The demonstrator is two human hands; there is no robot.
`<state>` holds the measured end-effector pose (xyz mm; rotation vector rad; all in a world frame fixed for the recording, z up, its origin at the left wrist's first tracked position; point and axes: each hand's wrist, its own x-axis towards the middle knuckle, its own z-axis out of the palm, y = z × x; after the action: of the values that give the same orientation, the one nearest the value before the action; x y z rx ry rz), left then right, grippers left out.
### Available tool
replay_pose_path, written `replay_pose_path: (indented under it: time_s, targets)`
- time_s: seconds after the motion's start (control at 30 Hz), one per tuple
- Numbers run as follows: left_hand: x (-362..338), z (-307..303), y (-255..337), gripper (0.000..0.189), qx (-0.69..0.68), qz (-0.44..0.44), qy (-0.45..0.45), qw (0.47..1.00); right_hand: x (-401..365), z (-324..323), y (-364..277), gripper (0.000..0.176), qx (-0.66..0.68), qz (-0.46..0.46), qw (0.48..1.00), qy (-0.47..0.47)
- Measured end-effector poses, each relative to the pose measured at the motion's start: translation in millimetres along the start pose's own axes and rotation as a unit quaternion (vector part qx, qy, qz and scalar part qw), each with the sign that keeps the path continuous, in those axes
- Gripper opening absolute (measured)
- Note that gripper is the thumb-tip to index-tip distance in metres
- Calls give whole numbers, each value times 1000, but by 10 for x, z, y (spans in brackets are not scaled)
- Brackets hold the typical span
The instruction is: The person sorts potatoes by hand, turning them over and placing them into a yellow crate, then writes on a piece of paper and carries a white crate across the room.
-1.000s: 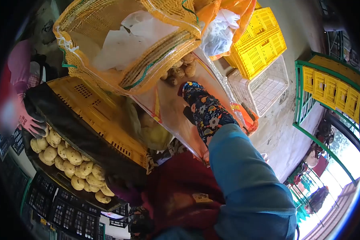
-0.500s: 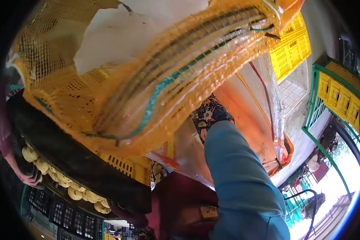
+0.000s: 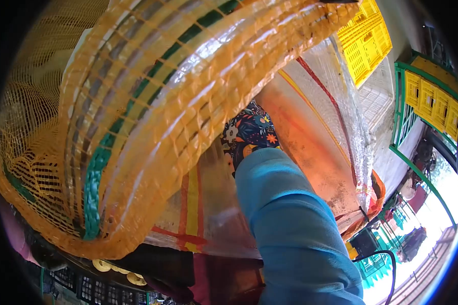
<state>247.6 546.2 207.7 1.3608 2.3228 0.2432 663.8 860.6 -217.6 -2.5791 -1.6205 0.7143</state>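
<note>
A large orange mesh bag (image 3: 152,188) with a green stripe hangs very close before me, filling the upper left. From the lower right my right arm, in a blue sleeve (image 3: 295,218), reaches up behind the bag's edge. Floral dark fabric (image 3: 254,127) covers its far end. My right hand (image 3: 239,122) is at that floral end, but the mesh hides its fingers and anything they hold. Beside the arm is a big plastic-lined sack (image 3: 310,137), whitish and orange with red and yellow stripes. My left hand does not show.
Yellow crates (image 3: 364,40) stand at the upper right, and more yellow crates (image 3: 432,104) sit in a green frame (image 3: 425,185). Round pale produce (image 3: 119,269) shows at the lower left, near another person's pinkish sleeve (image 3: 15,236). Black crates (image 3: 104,291) lie lower still.
The orange mesh bag has come closer and swung down and left, covering more of the pale produce. My blue sleeve has shifted slightly left in view. The other person's hand is now hidden.
</note>
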Motion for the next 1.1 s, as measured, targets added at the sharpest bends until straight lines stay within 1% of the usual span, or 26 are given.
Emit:
replay_pose_path:
  time_s: [0.07, 0.17, 0.2, 0.27, 0.3, 0.37, 0.43, 0.5, 0.53, 0.6, 0.67, 0.7, 0.73, 0.8, 0.83, 0.93, 0.97, 1.03, 1.1]
  targets:
    - [-29, -23, -117, 54, 7, 16, 7, 1000, -7, -23, 78, 32, 40, 6, 999, -6]
    - [-58, -18, -249, 53, 25, 53, 10, 998, -32, -156, 274, 33, 173, -1, 985, -16]
    - [-52, -9, -263, 54, 15, 53, 11, 998, -34, -219, 323, 33, 232, -3, 972, -28]
    - [2, 43, -175, 55, 8, 71, 16, 997, -48, -283, 406, 34, 383, -2, 922, -56]
    - [33, 92, -163, 55, 3, 86, 17, 996, -44, -335, 413, 34, 459, -7, 885, -74]
    - [74, 85, -140, 56, -3, 141, 20, 990, -142, -456, 426, 35, 595, -16, 795, -114]
    - [110, 102, -97, 57, -10, 215, 32, 976, -319, -555, 443, 36, 696, -36, 700, -154]
    - [119, 118, -68, 58, -19, 267, 45, 962, -503, -629, 428, 36, 773, -66, 600, -195]
    - [91, 90, -129, 58, -11, 245, 41, 969, -594, -709, 398, 37, 797, -79, 558, -216]
    - [47, 111, -301, 57, 4, 197, 34, 980, -854, -1149, 236, 40, 821, -96, 500, -257]
    - [138, 189, -439, 54, -31, 335, 84, 938, -1217, -1773, -28, 45, 833, -103, 453, -300]
    - [133, 102, -228, 53, -5, 288, 67, 955, -1407, -2064, -159, 48, 837, -105, 430, -323]
    - [146, 39, -59, 52, 21, 240, 49, 969, -1602, -2355, -299, 46, 870, -16, 386, -307]
    - [187, -18, 155, 51, 15, 258, 51, 965, -1967, -2854, -530, 44, 906, 165, 286, -267]
    - [170, -81, 197, 51, 13, 267, 50, 962, -2086, -3022, -564, 41, 897, 162, 304, -278]
    - [213, -79, 42, 50, 19, 261, 4, 965, -2531, -3271, -568, 55, 905, 44, 248, -342]
    - [206, -81, 37, 50, 24, 264, 11, 964, -2622, -3323, -585, 57, 887, 4, 287, -362]
    - [225, -91, 71, 49, 37, 271, 24, 962, -2850, -3513, -661, 59, 876, 25, 319, -360]
    - [186, -126, 131, 46, 26, 269, 39, 962, -3072, -3624, -723, 61, 865, -31, 339, -369]
